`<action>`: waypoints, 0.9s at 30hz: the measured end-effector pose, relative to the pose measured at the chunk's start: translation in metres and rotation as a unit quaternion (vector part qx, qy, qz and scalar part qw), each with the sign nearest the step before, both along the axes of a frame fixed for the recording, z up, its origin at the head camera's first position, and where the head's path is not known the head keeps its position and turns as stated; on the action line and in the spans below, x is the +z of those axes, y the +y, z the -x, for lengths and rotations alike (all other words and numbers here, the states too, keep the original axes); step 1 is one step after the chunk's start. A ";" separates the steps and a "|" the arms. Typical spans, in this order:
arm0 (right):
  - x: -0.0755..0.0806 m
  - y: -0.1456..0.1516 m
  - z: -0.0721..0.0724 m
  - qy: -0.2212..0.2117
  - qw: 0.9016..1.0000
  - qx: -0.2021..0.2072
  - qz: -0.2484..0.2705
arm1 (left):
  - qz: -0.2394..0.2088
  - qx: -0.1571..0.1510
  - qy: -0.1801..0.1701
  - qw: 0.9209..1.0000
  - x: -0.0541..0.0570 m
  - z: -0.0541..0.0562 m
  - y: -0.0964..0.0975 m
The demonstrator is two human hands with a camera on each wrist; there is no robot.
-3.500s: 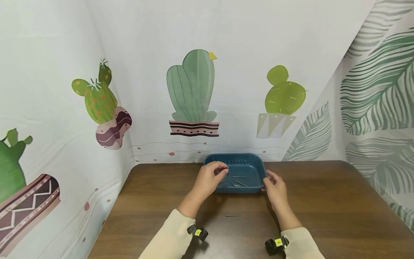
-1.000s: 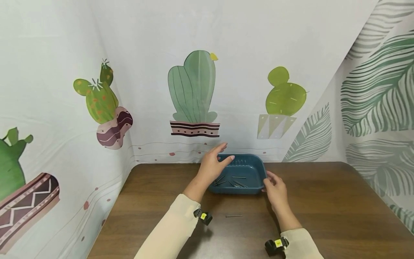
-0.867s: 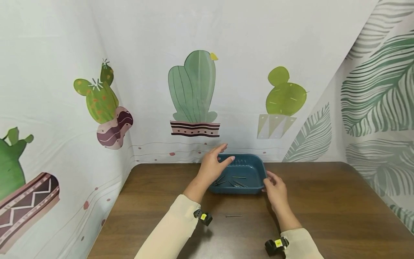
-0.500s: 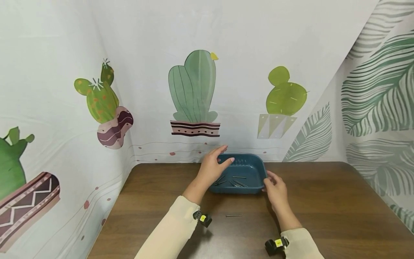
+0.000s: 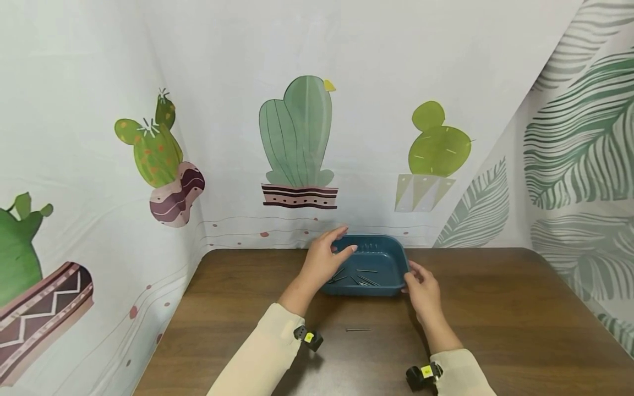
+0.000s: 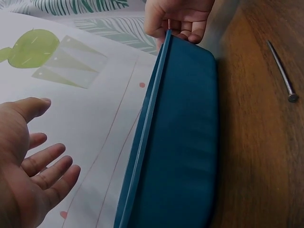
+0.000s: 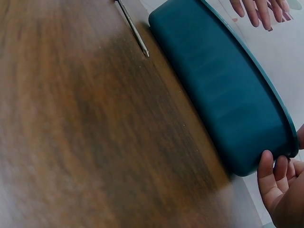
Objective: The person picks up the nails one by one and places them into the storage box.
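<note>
My left hand (image 5: 322,258) hovers over the left end of a blue plastic basket (image 5: 381,290), fingers and thumb spread apart around nothing. The left wrist view shows the empty palm of that hand (image 6: 28,171) beside the basket's side wall (image 6: 185,123). Several thin metal nails (image 5: 367,280) lie loose inside the basket, some partly behind my left hand. At the right end, my right hand (image 5: 425,289) grips the basket's rim between thumb and fingers. One single nail (image 5: 359,329) lies on the table in front; its flat head shows in the left wrist view.
The brown wooden table (image 5: 238,330) runs back to a white cloth (image 5: 366,137) printed with cacti and leaves, and the basket stands at that back edge. Each wrist carries a small black camera (image 5: 308,337).
Earlier my left hand pinched a dark thin nail over the basket. It has since opened, lifted, and now sinks slightly with fingers a little closer. The right hand and basket stay put.
</note>
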State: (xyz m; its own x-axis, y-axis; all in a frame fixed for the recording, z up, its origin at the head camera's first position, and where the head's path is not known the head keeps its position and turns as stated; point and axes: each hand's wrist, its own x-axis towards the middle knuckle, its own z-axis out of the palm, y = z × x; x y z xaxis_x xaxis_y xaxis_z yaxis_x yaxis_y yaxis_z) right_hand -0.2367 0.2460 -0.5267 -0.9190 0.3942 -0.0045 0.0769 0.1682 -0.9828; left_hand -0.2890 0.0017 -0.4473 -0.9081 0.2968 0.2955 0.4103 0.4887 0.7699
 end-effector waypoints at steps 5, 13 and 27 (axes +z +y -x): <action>0.000 0.001 0.000 -0.001 1.000 0.004 0.003 | 0.002 -0.001 -0.001 1.000 -0.002 0.000 0.000; -0.001 0.002 0.000 -0.006 1.000 0.005 0.003 | 0.015 0.003 0.005 1.000 -0.004 -0.001 -0.002; -0.002 0.002 0.001 -0.002 1.000 0.005 0.007 | 0.024 -0.002 0.025 0.999 -0.008 -0.004 -0.005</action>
